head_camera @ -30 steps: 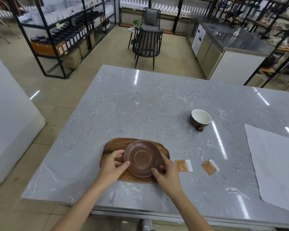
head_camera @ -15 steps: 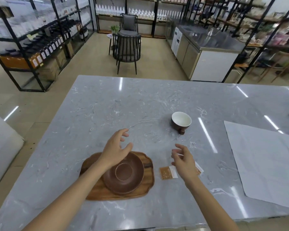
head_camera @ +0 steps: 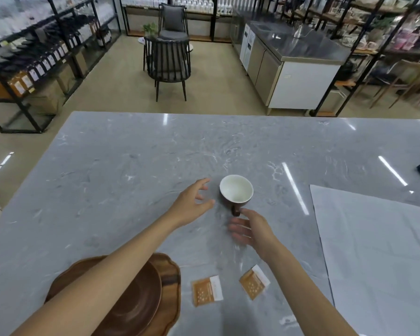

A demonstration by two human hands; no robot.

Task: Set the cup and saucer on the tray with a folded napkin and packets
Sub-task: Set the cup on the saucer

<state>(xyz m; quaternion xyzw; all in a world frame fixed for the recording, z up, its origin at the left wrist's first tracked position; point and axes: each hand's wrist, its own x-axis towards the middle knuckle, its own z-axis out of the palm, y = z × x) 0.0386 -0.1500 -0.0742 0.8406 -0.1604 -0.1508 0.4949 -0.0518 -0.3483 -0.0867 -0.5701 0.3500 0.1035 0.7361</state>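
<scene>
Saucer (head_camera: 134, 304) sits nearest, brown and round, lying on the wooden tray (head_camera: 171, 282) at the near edge of the grey marble table (head_camera: 107, 166), with the left forearm crossing over both. Just right of the tray two orange-and-white packets lie flat on the marble, the left packet (head_camera: 207, 290) near the tray and the right packet (head_camera: 254, 281) a little beyond it, partly beside the right forearm. A large white napkin (head_camera: 378, 258) lies spread and unfolded on the right side of the table, well apart from the tray. Farther out, the right hand (head_camera: 254, 230) hangs open with fingers loosely spread, its fingertips just beside the cup's handle; whether it touches the handle cannot be told. The left hand (head_camera: 192, 202) is open too, fingers curved toward the cup's left side, holding nothing. The cup (head_camera: 236, 192) stands upright on the marble between the two hands, dark brown outside, white inside, handle pointing toward the near edge. Beyond the table stand a black chair (head_camera: 168, 61), a steel counter (head_camera: 294, 66) and dark shelves (head_camera: 41, 61) of bottles.
</scene>
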